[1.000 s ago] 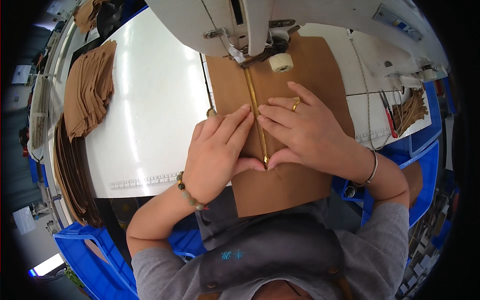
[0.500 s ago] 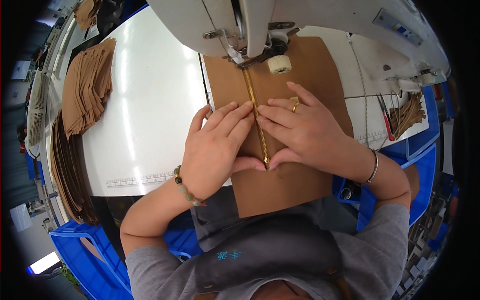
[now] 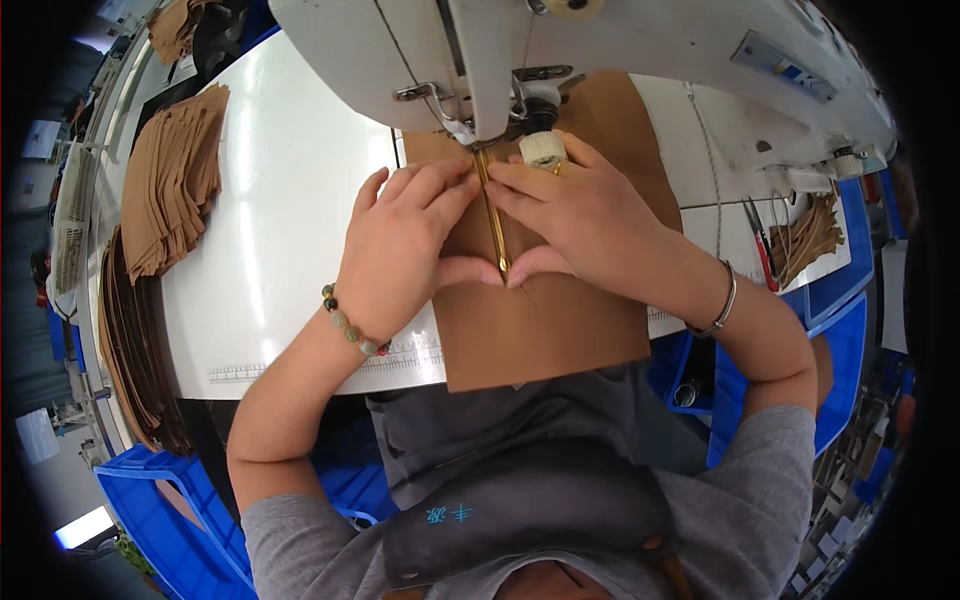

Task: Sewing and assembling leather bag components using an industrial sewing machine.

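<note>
A brown leather-like panel (image 3: pixel 550 340) lies under the head of a white sewing machine (image 3: pixel 650 50), its near edge hanging past the table edge. Down its middle runs a gold metal zipper (image 3: pixel 495 220), whose far end passes beneath the presser area. My left hand (image 3: pixel 400 235) lies flat on the panel left of the zipper. On the other side, my right hand (image 3: pixel 595 215) rests with its fingers stretched along the teeth, close to the machine's cream knob (image 3: pixel 543 149). Both thumbs point inward and nearly meet at the zipper's near end. Neither hand grips anything.
Stacked brown pieces (image 3: pixel 175 180) lie at the table's left, with darker sheets (image 3: pixel 140 340) hanging beside them. Red-handled scissors (image 3: pixel 762 250) and brown scraps (image 3: pixel 810 240) lie at right. Blue bins (image 3: pixel 180 500) stand below on both sides. A ruler strip (image 3: pixel 270 370) marks the front edge.
Both hands and the panel have moved away from me, toward the machine. More of the zipper is now under the machine head, and the panel's near edge sits farther forward.
</note>
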A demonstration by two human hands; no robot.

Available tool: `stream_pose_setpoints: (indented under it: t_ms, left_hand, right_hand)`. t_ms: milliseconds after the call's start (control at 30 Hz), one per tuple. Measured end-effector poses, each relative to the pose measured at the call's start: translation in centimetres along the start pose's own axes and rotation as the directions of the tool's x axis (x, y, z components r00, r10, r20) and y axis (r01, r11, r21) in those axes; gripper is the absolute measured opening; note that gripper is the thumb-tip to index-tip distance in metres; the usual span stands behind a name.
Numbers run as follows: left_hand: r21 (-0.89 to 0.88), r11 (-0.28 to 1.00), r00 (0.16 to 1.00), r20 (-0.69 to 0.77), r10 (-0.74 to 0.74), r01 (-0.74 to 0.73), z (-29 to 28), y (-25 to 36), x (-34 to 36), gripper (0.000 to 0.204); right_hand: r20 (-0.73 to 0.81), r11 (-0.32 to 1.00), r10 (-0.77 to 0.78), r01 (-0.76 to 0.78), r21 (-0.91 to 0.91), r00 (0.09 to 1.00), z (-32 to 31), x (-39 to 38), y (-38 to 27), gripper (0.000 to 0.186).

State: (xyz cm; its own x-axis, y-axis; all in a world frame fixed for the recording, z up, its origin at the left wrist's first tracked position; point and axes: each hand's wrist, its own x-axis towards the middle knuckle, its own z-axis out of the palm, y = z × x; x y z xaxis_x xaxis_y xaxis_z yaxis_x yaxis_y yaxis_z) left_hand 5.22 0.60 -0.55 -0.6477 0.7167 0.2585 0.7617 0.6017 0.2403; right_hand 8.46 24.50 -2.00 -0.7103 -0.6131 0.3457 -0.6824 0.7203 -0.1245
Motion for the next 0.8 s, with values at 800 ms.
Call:
stream_pose_setpoints:
  t_ms: [800]
  left_hand:
    - [-0.005,1.0,1.0,-0.019,-0.015,0.015,0.1,-1.0,1.3,0.074]
  right_hand:
    - [-0.092,0.991,0.064,-0.074,-0.115,0.994,0.3,1.1,0.4,0.059]
